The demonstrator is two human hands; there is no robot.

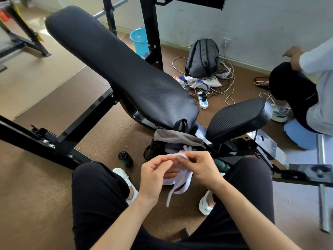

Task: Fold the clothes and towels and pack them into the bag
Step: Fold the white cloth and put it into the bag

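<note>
A small white fabric piece with dangling narrow ends (pixel 177 184) is held above the brown cork-like floor (pixel 100 134), between the knees of the seated person in black trousers. It is grasped by both hands: the left hand (pixel 155 175) is curled round its left part, and its upper edge is pinched by the thumb and fingers of the right hand (pixel 200 167). Just beyond the hands, an open grey-and-black fabric bag with black handles (pixel 177 138) is set on the floor against the black padded weight bench (pixel 115 69). White folded cloth (pixel 187 148) is seen in the bag's mouth. A dark cylindrical bottle (pixel 125 159) is placed on the floor just left of the bag. A grey backpack (pixel 202 58) is propped at the far wall, near a blue plastic bucket (pixel 139 41).
</note>
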